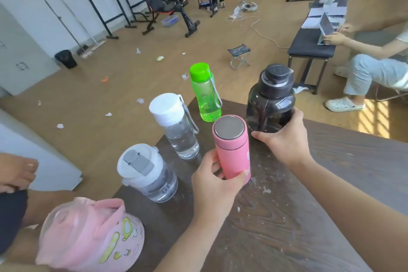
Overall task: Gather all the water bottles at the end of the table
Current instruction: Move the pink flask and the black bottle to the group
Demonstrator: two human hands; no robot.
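A pink jug [92,236] bulges at the table's [331,183] near left edge, partly cut off. The left hand [217,180] clasps a pink flask [231,146]; the right hand [284,139] wraps the black jug [271,97] by the far corner, beside three clear bottles.

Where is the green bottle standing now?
In the head view, the green bottle stands upright at the table's far corner, left of the black jug and behind the pink flask.

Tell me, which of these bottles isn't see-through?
The pink flask with the flat metal top, held in the left hand. The green, clear and smoky dark bottles all show their insides; this one is solid.
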